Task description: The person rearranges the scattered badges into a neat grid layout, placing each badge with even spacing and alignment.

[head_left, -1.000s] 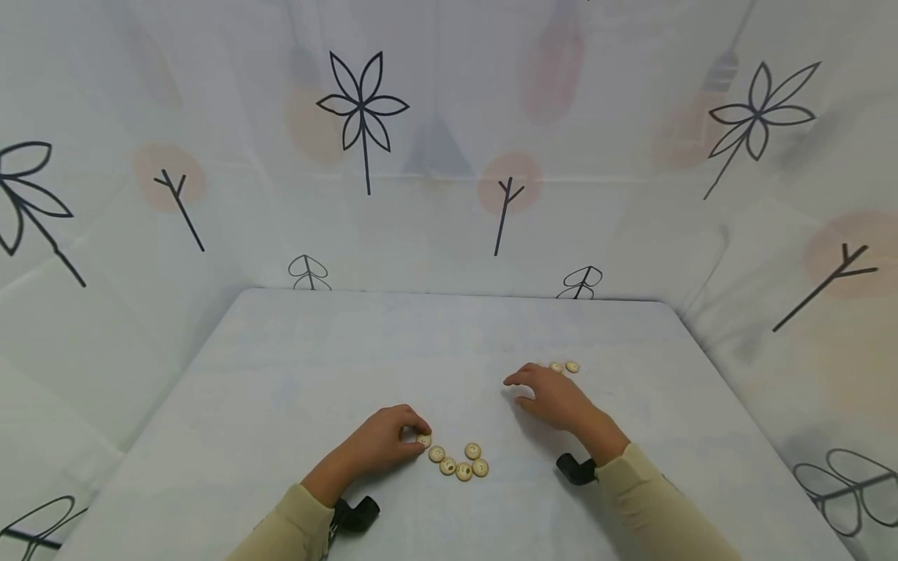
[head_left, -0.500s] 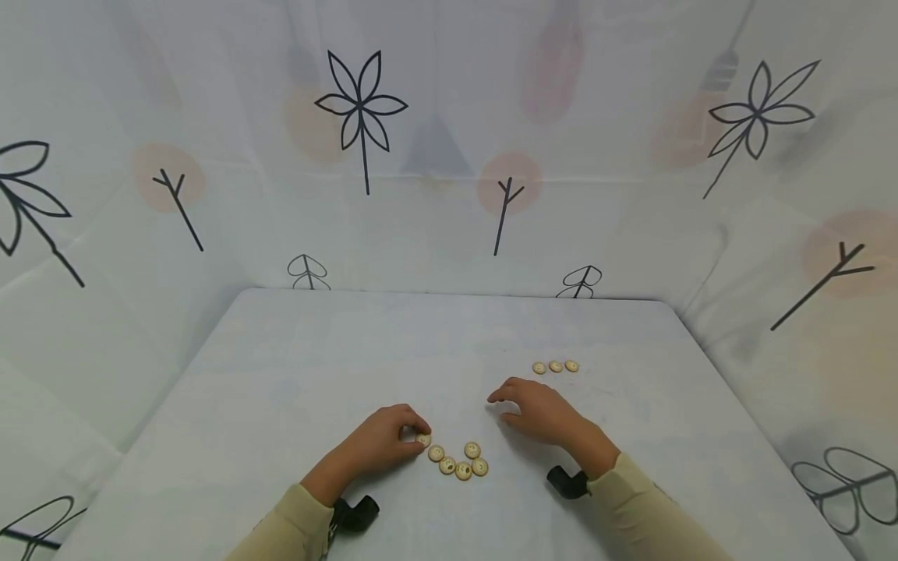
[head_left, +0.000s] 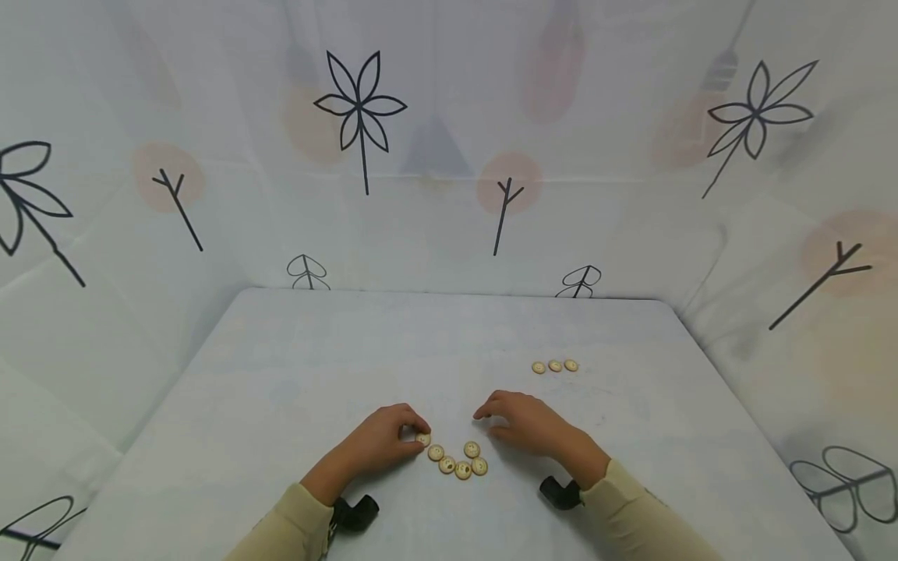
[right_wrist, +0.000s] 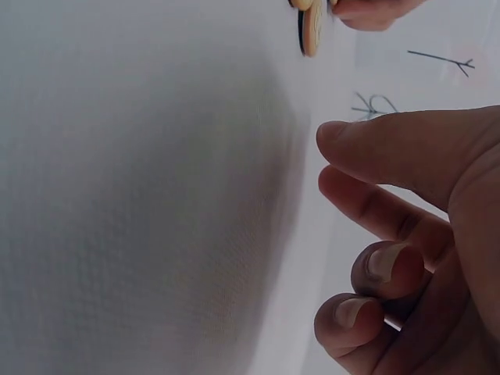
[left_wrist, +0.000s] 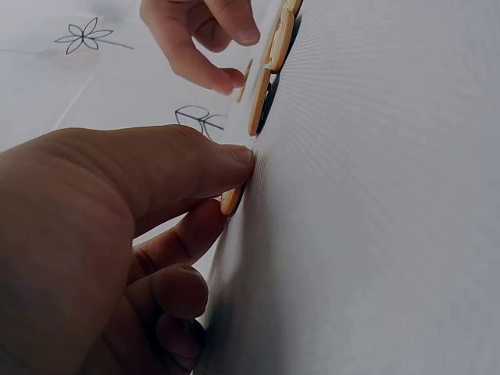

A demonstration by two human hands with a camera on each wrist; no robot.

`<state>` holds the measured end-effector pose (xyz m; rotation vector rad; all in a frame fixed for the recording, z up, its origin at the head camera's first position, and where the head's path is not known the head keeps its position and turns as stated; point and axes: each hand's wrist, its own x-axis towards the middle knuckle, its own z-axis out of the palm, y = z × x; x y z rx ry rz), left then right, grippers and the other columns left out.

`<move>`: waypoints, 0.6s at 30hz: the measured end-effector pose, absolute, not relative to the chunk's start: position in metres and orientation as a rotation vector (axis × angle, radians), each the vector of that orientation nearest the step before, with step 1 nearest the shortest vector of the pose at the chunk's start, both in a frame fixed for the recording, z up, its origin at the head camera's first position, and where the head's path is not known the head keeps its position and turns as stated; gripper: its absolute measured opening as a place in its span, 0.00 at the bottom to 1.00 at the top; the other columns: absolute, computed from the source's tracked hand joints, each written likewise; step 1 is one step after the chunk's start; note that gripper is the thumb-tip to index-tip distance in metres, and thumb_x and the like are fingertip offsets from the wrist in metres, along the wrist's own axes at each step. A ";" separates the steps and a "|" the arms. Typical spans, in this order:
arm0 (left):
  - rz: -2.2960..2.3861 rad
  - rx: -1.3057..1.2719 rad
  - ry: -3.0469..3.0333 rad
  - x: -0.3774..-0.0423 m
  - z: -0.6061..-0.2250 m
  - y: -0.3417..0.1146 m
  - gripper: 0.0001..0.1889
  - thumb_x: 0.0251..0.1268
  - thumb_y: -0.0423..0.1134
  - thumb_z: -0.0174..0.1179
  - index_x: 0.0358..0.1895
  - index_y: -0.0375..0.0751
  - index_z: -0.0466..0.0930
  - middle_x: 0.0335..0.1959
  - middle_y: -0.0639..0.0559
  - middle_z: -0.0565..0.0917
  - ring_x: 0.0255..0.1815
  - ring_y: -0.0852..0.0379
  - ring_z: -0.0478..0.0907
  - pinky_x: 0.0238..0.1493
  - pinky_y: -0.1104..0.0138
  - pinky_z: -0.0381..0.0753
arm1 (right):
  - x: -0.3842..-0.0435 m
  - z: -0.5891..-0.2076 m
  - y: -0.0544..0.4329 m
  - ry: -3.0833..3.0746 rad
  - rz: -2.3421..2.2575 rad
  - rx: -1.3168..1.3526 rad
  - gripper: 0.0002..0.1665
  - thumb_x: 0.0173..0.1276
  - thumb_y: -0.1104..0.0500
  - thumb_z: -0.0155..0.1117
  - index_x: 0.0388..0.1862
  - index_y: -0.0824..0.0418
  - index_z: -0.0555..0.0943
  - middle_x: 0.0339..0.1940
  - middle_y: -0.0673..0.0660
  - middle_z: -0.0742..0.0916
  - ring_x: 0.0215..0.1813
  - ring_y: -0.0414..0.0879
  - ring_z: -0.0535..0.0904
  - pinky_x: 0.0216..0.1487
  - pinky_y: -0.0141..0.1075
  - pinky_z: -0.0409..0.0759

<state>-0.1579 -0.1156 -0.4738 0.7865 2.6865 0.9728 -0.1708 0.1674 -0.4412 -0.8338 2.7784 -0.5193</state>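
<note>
My left hand (head_left: 382,439) pinches a round pale wooden button (head_left: 423,439) between thumb and fingers, low at the tabletop. In the left wrist view this button (left_wrist: 230,200) stands partly hidden behind the thumb. Several more such buttons lie in a curved row to its right, among them a bottom button (head_left: 463,471) and a right-end button (head_left: 471,449). My right hand (head_left: 528,423) hovers just above and right of that row. Its fingers are loosely bent, and the right wrist view shows nothing between the thumb (right_wrist: 375,148) and the index finger.
Three buttons (head_left: 555,366) lie in a short line farther back on the right of the white table (head_left: 337,343). White cloth walls (head_left: 435,226) with plant drawings enclose the back and sides. A black wrist device (head_left: 560,493) sits at each wrist.
The right hand has moved left and nearer, away from the three back buttons, which are now fully visible. The left hand has stayed at its button.
</note>
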 end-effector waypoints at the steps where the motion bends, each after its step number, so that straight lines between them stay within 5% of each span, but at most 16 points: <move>1: 0.976 0.788 2.685 -0.158 -0.474 -0.116 0.09 0.62 0.43 0.65 0.44 0.53 0.86 0.43 0.63 0.82 0.48 0.61 0.78 0.50 0.62 0.77 | -0.170 -0.442 0.167 2.772 -0.518 -0.854 0.15 0.66 0.59 0.65 0.51 0.48 0.84 0.49 0.44 0.84 0.55 0.44 0.80 0.57 0.44 0.78; 18: 0.985 0.826 2.679 -0.160 -0.479 -0.118 0.09 0.61 0.44 0.66 0.44 0.53 0.86 0.43 0.62 0.83 0.47 0.61 0.79 0.48 0.63 0.77 | -0.162 -0.439 0.155 2.625 -0.477 -1.110 0.18 0.66 0.64 0.63 0.47 0.41 0.85 0.47 0.43 0.82 0.50 0.39 0.78 0.54 0.40 0.78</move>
